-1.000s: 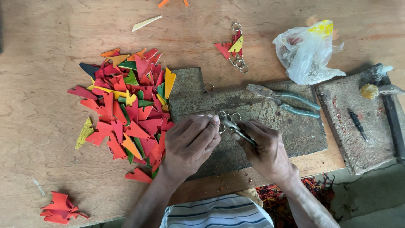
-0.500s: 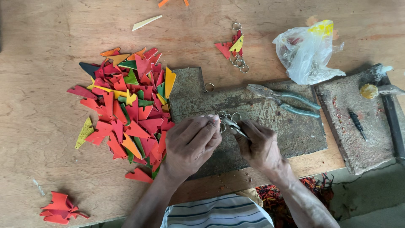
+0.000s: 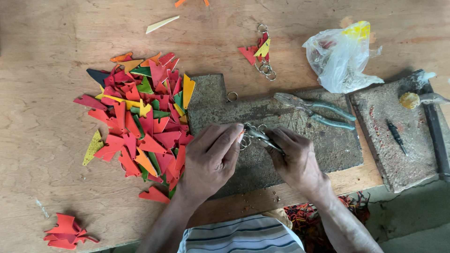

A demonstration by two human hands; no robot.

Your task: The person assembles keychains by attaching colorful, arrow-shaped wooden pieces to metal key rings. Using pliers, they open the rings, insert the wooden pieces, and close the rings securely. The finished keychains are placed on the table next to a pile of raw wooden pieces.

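Note:
My left hand point(image 3: 212, 157) rests over a grey stone slab point(image 3: 281, 117), its fingertips pinched on small metal key rings point(image 3: 245, 140). My right hand point(image 3: 294, 159) grips a small pair of pliers point(image 3: 259, 136) whose jaws meet the rings at my left fingertips. A heap of red, orange, yellow and green cut-out pieces point(image 3: 140, 122) lies just left of my left hand.
A second pair of pliers point(image 3: 314, 109) lies on the slab behind my hands, with a loose ring point(image 3: 232, 96). Finished pieces on rings point(image 3: 260, 54), a plastic bag point(image 3: 340, 56), a second slab point(image 3: 398, 136) with a hammer point(image 3: 431, 117), and a small red pile point(image 3: 65, 230) surround them.
Both hands stay at the same spot on the slab; my right hand has shifted the pliers slightly against the rings. Nothing else has moved.

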